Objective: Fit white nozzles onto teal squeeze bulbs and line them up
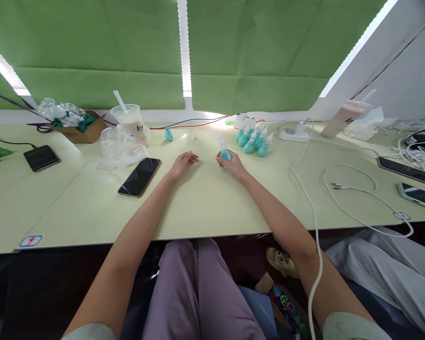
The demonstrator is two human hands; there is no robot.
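Purple-clad knees (198, 288) sit below the right hand (235, 165) pinching a teal bulb (225, 155) that a loosened grip could drop, while the left hand (182, 164) rests, fingers loosely bent.

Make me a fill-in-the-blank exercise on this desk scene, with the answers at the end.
1. One teal bulb is held in the person's ____ hand.
2. The blinds behind the table are ____ in colour.
3. The phone nearest the left hand lies to that hand's ____ (left or right).
4. The drink cup beside the plastic bag has a ____ sticking out of its top.

Missing words: right; green; left; straw.
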